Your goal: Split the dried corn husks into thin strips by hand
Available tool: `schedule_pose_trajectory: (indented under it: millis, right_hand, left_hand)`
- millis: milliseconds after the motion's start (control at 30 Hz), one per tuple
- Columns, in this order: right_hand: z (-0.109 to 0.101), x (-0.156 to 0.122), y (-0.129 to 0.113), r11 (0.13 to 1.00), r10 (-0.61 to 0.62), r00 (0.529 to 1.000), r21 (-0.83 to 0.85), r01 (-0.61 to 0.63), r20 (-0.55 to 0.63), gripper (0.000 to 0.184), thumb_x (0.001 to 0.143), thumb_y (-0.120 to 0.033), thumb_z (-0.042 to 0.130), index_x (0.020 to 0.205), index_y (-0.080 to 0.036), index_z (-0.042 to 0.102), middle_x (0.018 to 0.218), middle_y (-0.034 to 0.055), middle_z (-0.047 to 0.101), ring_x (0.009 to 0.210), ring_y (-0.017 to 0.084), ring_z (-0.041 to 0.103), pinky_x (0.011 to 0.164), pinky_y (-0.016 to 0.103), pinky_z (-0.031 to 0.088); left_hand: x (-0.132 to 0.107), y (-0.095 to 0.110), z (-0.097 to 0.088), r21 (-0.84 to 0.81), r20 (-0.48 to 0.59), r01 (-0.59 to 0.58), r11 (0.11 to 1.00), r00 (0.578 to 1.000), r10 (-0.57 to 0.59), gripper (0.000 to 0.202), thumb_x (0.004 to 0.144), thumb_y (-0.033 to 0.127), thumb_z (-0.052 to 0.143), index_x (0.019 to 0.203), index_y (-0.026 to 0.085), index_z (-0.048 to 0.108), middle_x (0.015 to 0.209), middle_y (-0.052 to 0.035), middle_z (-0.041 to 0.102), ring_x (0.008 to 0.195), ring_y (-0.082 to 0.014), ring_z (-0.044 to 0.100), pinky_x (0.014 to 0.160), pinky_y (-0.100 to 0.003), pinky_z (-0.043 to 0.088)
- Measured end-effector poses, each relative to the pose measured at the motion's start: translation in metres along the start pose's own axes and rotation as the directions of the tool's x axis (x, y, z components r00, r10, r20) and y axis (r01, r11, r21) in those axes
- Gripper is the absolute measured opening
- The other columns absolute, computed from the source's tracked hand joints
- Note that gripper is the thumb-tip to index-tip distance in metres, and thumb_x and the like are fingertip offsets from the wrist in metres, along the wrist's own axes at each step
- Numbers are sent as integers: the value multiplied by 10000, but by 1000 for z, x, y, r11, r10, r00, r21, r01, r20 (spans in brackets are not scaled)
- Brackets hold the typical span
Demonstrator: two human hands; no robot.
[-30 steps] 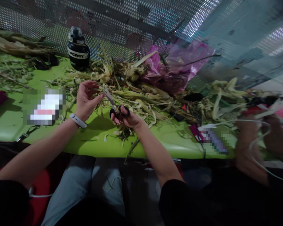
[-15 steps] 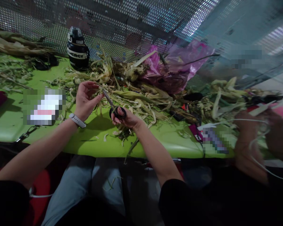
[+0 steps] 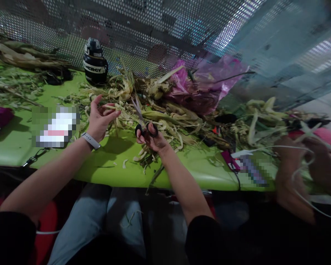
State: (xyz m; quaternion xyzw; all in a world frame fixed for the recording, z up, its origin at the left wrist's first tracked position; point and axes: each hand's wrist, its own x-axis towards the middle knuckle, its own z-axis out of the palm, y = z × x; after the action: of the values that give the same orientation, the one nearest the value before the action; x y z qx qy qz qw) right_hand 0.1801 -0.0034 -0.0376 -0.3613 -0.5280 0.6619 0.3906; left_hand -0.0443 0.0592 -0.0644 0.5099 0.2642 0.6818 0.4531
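Left hand (image 3: 99, 119) half-spread, any pinch unclear; right hand (image 3: 154, 141) grips black-handled scissors (image 3: 139, 113), blades parted toward 11 o'clock; corn husks (image 3: 156, 90) at left hand's 2 o'clock

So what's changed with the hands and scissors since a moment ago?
The scissors have gone from closed to open and moved rightward with the right hand, away from the left hand, whose fingers have spread wider. The right hand's hold, black bottle and pink bag stayed as they were.
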Motion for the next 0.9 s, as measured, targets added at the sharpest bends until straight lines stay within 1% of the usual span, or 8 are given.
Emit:
schedule_pose_trajectory:
  millis: [133,233,300,367,433,533,700,900]
  right_hand:
    - [4,1,-2,962,-67,997,-265,58,-24,559,693,-737,643,739,-181,606,593,-9,558,556,120,484,571,268,402]
    - [6,3,-3,837,-170,982,-537,103,-76,461,705,-624,711,718,-178,594,613,-14,549,590,121,478,577,251,377]
    - [4,4,-3,707,-326,934,-693,138,-147,384,718,-536,737,692,-192,569,639,-11,525,631,132,460,606,256,374]
    - [0,5,-3,570,-478,855,-812,126,-203,332,726,-462,751,678,-203,549,665,-1,515,673,148,447,658,270,386]
    - [-3,6,-3,507,-546,804,-857,92,-236,309,733,-430,749,678,-209,539,668,1,507,683,155,438,689,280,392]
    - [-3,7,-3,556,-486,851,-822,126,-198,347,766,-471,708,642,-209,518,614,-15,470,613,135,399,628,276,366]
    - [3,6,-4,786,-254,959,-605,129,-125,441,731,-581,712,619,-191,541,581,-13,536,564,120,463,558,258,377]
    - [2,4,-9,887,-75,995,-460,34,-71,523,682,-676,710,682,-159,632,583,-5,583,551,112,526,596,261,435]
  left_hand:
    - [-2,2,1,-4,34,-25,1000,999,25,805,718,237,852,1344,372,364,1129,5,679,970,-144,702,952,-409,579]
    - [-2,3,1,22,45,-15,1000,999,14,752,756,276,821,1359,339,376,1144,-36,685,928,-172,721,890,-417,607]
    - [-1,3,0,51,65,-44,998,997,41,761,769,292,806,1389,326,364,1168,-65,681,931,-183,725,872,-397,613]
    - [0,3,0,76,88,-87,993,993,81,764,772,294,802,1400,318,368,1179,-75,678,960,-181,719,890,-373,603]
    - [1,3,0,85,92,-116,990,990,108,771,756,286,815,1397,305,386,1175,-78,680,991,-183,709,914,-364,592]
    - [1,4,1,90,93,-133,987,988,124,775,720,273,841,1375,296,428,1169,-79,678,1043,-201,691,935,-372,582]
    - [3,4,1,104,98,-135,985,987,125,770,716,289,843,1377,308,448,1193,-83,661,1095,-223,672,959,-392,568]
    - [4,4,-3,26,125,-49,998,991,45,789,722,306,832,1401,334,431,1199,-76,664,1079,-219,661,945,-399,560]
